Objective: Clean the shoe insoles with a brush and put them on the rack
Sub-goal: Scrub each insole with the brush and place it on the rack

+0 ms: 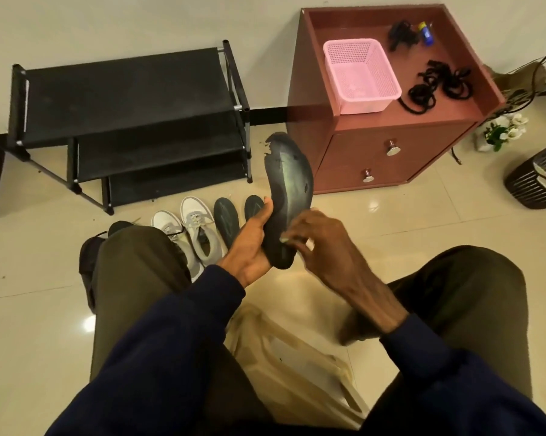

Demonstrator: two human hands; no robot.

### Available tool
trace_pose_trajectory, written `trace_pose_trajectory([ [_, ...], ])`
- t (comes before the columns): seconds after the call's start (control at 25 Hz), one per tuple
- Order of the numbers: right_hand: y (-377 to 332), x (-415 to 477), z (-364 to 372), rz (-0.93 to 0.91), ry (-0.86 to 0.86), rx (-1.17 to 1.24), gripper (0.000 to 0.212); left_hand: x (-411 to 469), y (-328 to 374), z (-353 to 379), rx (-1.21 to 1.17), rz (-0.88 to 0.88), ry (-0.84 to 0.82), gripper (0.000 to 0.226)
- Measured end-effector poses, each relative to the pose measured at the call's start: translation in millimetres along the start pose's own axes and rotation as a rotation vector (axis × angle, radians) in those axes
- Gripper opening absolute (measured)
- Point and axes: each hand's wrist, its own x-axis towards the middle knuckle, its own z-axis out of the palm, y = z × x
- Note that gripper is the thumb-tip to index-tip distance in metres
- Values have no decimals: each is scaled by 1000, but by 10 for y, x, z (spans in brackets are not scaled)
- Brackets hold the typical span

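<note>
Viewpoint: A seated person looks down past their knees at both hands, held over a pale tiled floor.

Left hand: The left hand (253, 243) grasps the heel end of a dark insole (289, 184), with the thumb lying along its left edge. The toe end stands up and away from the body, and the upper face is turned towards the other hand.

Right hand: The right hand (319, 243) is curled around a small pale thing, blurred but most likely the brush (285, 239). It presses against the lower part of the insole, near the heel.

Why held so: The left hand seems to brace the floppy insole so the brush has something firm to push on.

Insole condition: The toe edge is ragged and torn, with small holes farther down.

Other insoles: Two other insoles (226, 221) lie side by side on the floor just beyond the left hand, beside a pair of white shoes (190, 228). They are probably waiting their turn.

Rack: A black rack (124, 99) with three shelves stands against the wall, ahead and to the left, well apart from the hands. No insole shows on it.

Bag: A beige bag (290, 357) lies on the floor between the legs, below the hands, where it may catch falling dirt.

Step in hand: Brushing appears under way, and moving the insoles to the rack is not yet done.
</note>
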Motion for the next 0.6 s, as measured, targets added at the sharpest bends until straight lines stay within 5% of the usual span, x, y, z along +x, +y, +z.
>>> trace_pose_trajectory([
  [0.08,117,112,-1,90,84,-54,12,71,4,6,10,41,37,51],
  [0.28,15,-7,38,3,-123,46,15,96,-17,-9,15,-30,-9,59],
  [0.4,183,70,-62,118,52,-43,15,142,-48,31,30,14,17,53],
  [0.6,-11,-136,-90,106,-155,133,18,102,-113,134,63,-54,3,59],
])
